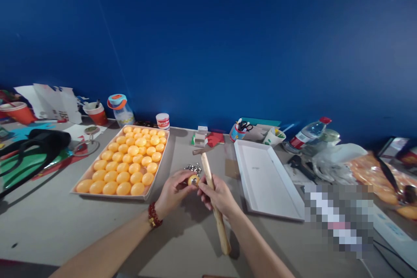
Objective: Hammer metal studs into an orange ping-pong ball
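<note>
My left hand (177,189), with a red bead bracelet at the wrist, pinches an orange table tennis ball (191,178). A small shiny metal piece (194,180) sits on the ball; its exact kind is too small to tell. My right hand (219,193) is closed around the wooden handle of a hammer (222,234), and its thumb and fingertips reach the ball's right side. The hammer slants across the table with its head pointing away from me. Just beyond my left fingers lies a little pile of silvery metal pieces (194,168).
A shallow box (146,196) full of orange balls stands to the left. On the right lies a white tray (270,182). Along the blue wall are a pen cup (237,133), a bottle (306,134), a white jar (163,120) and a lidded jug (122,110).
</note>
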The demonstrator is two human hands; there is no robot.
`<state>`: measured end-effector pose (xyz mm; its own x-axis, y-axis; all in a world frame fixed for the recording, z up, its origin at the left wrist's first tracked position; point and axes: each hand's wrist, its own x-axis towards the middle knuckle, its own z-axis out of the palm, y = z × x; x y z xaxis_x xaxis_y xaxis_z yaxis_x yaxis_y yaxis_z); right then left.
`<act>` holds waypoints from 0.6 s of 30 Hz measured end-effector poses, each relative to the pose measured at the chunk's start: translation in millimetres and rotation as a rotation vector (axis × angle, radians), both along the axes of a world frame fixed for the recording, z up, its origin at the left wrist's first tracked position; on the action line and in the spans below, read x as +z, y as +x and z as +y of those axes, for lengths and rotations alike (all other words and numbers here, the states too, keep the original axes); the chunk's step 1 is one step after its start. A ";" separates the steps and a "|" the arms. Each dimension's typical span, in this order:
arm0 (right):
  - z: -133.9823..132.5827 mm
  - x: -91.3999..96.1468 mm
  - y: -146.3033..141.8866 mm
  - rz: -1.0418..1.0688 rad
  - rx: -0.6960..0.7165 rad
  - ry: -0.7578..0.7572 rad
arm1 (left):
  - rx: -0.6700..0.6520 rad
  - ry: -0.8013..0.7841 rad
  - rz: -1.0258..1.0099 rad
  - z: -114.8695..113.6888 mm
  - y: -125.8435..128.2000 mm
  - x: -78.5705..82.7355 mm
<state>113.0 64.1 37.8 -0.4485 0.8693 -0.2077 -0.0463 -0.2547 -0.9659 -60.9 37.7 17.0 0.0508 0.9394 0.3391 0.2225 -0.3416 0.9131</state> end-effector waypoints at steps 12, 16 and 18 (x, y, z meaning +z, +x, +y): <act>-1.4 0.3 -0.7 -0.029 0.008 0.017 | 0.010 -0.016 -0.001 -2.4 0.9 2.8; -1.3 1.0 -0.8 -0.045 0.013 0.022 | -0.008 -0.028 -0.001 -2.9 0.2 5.1; -0.9 1.8 -0.6 -0.050 0.017 0.030 | -0.011 -0.028 -0.008 -2.9 0.8 6.6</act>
<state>112.3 63.2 39.6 -0.4531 0.8678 -0.2042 0.0062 -0.2260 -0.9741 -60.1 34.7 23.6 0.0582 0.9479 0.3131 0.2118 -0.3182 0.9241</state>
